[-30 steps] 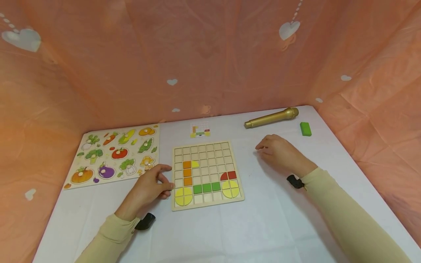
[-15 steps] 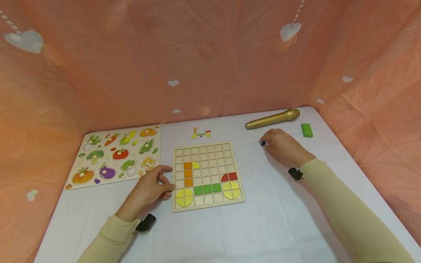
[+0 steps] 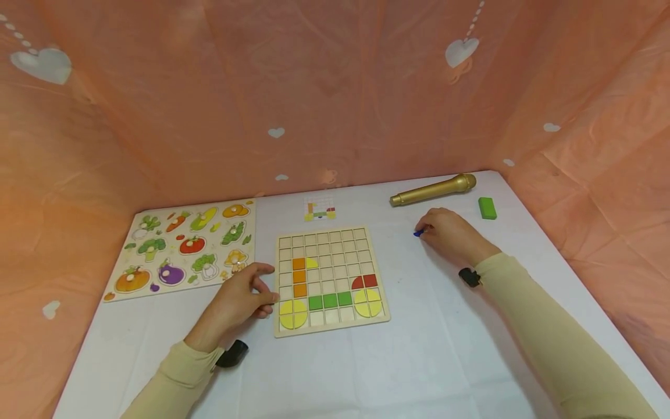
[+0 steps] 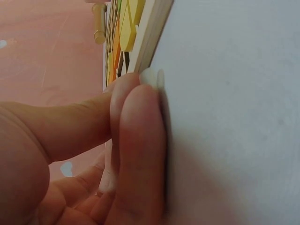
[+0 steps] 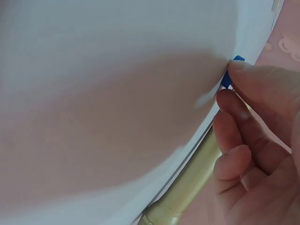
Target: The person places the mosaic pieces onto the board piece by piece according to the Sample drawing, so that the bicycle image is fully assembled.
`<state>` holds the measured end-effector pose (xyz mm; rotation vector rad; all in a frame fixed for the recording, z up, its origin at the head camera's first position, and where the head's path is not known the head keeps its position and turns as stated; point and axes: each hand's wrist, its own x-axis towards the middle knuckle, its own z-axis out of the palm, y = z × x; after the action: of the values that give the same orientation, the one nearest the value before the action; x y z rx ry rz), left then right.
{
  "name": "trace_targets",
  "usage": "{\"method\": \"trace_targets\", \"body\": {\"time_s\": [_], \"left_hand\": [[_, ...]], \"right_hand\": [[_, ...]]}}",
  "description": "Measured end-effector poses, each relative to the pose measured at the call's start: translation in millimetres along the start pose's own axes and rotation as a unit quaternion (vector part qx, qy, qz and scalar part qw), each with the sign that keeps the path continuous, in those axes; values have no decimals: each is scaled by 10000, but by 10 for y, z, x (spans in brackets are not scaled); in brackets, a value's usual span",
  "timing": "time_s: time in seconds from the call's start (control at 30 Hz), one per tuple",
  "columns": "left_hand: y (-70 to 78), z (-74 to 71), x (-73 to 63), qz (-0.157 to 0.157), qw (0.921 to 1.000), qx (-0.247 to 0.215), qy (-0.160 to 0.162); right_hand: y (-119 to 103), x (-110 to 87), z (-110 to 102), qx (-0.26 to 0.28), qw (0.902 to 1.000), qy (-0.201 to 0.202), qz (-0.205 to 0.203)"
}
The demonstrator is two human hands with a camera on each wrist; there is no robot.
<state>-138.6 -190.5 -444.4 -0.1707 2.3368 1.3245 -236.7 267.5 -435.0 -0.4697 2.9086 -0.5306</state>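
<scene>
My right hand (image 3: 451, 235) pinches a small blue piece (image 3: 418, 233) between thumb and fingers, over the table right of the grid board. In the right wrist view the blue piece (image 5: 227, 80) peeks out beside the thumb, partly hidden. The wooden grid board (image 3: 324, 272) bears yellow quarter pieces forming two circles, three orange squares (image 3: 299, 277), three green squares (image 3: 330, 301), and red pieces (image 3: 370, 280). My left hand (image 3: 235, 297) rests at the board's left edge, forefinger and thumb apart along it. Up close, its fingertips (image 4: 143, 105) lie right by the board's edge.
A vegetable puzzle board (image 3: 175, 273) lies at the left. Behind the grid board is a small pattern card (image 3: 319, 208). A gold microphone (image 3: 433, 190) lies at the back right, near a green block (image 3: 487, 208). Pink curtains (image 3: 335, 99) surround the white table.
A blue piece has come into view at my right fingertips, which have closed on it. The piece has turned slightly since half a second ago. My left hand keeps its place at the board.
</scene>
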Motion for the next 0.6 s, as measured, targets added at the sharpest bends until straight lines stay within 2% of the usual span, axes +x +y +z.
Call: {"method": "trace_targets", "body": {"time_s": [0.43, 0.6], "left_hand": [[21, -8, -7, 35, 10000, 64, -22], [32, -11, -13, 37, 9999, 98, -17]], "right_hand": [[-29, -28, 42, 66, 10000, -11, 33], [-134, -91, 52, 48, 10000, 5, -45]]}}
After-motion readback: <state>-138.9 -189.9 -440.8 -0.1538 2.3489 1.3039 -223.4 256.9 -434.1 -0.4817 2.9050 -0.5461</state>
